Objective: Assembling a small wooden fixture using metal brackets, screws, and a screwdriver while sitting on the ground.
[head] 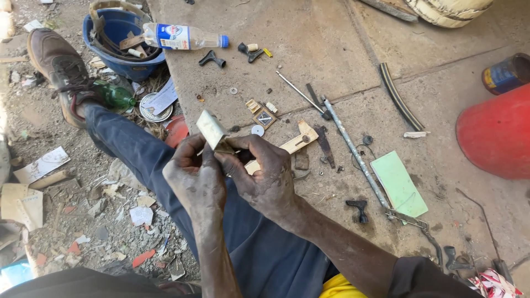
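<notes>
Both hands, left hand [194, 179] and right hand [265, 174], pinch a small metal plate [212, 131] above the slab edge [175, 105].

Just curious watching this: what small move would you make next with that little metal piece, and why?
Probably keep it steady and work it with the fingertips: both the left hand and right hand pinch the small metal piece above the lap, clear of the slab.

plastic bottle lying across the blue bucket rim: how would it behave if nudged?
The plastic bottle looks nearly empty, so it is probably light and would shift easily. It lies on its side across the blue bucket rim, so it would likely roll or slide off. Its thin clear wall would probably dent under a squeeze.
</notes>
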